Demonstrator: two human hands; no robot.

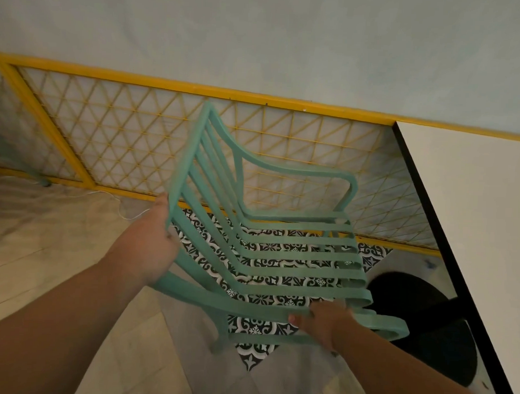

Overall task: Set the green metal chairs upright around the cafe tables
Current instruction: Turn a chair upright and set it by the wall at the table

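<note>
A green metal chair (280, 256) with slatted seat and back fills the middle of the head view, facing right toward the white table (473, 204). It looks tilted and lifted, though its feet are mostly hidden. My left hand (155, 237) grips the top edge of the chair's backrest. My right hand (325, 320) grips the near armrest. The far armrest curves up in front of the yellow lattice.
A white cafe table with a black edge stands at the right, over a round black base (431, 326). A yellow lattice railing (122, 127) runs behind the chair. Part of another green chair (44, 182) shows at far left. Patterned and beige tiles cover the floor.
</note>
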